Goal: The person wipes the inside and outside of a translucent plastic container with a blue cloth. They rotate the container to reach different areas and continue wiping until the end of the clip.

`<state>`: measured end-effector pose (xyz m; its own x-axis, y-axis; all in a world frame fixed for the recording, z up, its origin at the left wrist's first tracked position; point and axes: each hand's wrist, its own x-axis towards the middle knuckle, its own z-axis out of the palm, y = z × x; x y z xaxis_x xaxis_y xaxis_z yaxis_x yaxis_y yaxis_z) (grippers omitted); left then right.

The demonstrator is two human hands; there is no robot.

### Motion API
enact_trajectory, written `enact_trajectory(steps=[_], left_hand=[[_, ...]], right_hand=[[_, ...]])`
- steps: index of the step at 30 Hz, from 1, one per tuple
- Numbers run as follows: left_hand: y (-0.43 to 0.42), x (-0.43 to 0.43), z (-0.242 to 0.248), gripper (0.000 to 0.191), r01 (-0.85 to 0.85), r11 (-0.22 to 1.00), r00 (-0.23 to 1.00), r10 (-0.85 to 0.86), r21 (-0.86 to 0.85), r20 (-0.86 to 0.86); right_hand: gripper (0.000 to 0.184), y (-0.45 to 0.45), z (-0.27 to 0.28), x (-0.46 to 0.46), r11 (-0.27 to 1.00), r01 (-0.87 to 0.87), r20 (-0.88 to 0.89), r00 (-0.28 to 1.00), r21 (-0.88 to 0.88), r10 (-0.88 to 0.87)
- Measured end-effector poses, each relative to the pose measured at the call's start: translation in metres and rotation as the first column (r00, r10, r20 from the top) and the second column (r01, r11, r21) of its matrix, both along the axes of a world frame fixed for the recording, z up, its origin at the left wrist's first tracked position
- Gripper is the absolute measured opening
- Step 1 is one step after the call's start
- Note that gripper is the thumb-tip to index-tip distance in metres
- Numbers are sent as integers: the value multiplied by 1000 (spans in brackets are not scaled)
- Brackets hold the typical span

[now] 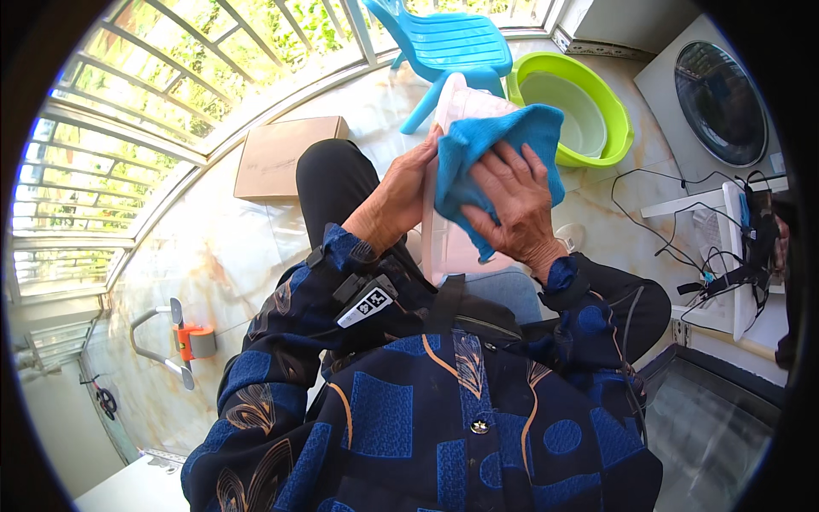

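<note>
A pale pink, translucent plastic container (pixel 441 253) stands on its side above my lap, its long rim towards the left. My left hand (pixel 400 192) grips that rim from the left, thumb along the edge. Spread over the container's side is a blue cloth (pixel 470 137), which hides much of the wall. My right hand (pixel 512 195) presses the cloth against the container, its fingers pointing up and away from me. The cloth's loose corner hangs out past my right fingers.
A blue plastic chair (pixel 454 41) stands ahead, beside a green basin (pixel 617 131) with a pale basin inside. A cardboard box (pixel 285 153) lies by the barred window. Black cables (pixel 678 240) trail from a white stool at right, near a front-loading washing machine (pixel 720 102). An orange-grey device (pixel 195 340) sits left.
</note>
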<state>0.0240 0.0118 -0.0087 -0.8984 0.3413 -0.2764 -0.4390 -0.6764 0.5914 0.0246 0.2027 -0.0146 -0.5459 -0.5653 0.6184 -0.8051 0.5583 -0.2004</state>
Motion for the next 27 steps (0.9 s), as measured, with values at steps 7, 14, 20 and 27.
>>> enact_trajectory(steps=[7, 14, 20, 27], left_hand=[[-3, -4, -5, 64, 3, 993, 996, -14, 120, 88], [-12, -2, -6, 55, 1, 1000, 998, -2, -20, -59], [-12, -3, -3, 43, 44, 995, 995, -51, -87, -80], [-15, 10, 8, 46, 108, 992, 991, -102, 69, -92]], right_hand=[[46, 6, -13, 14, 985, -154, -15, 988, 78, 156], [51, 22, -26, 26, 996, 9, -69, 997, -84, -15], [52, 23, -26, 33, 997, -17, -26, 1000, -71, 15], [51, 24, -9, 31, 999, -6, -21, 1000, 44, 7]])
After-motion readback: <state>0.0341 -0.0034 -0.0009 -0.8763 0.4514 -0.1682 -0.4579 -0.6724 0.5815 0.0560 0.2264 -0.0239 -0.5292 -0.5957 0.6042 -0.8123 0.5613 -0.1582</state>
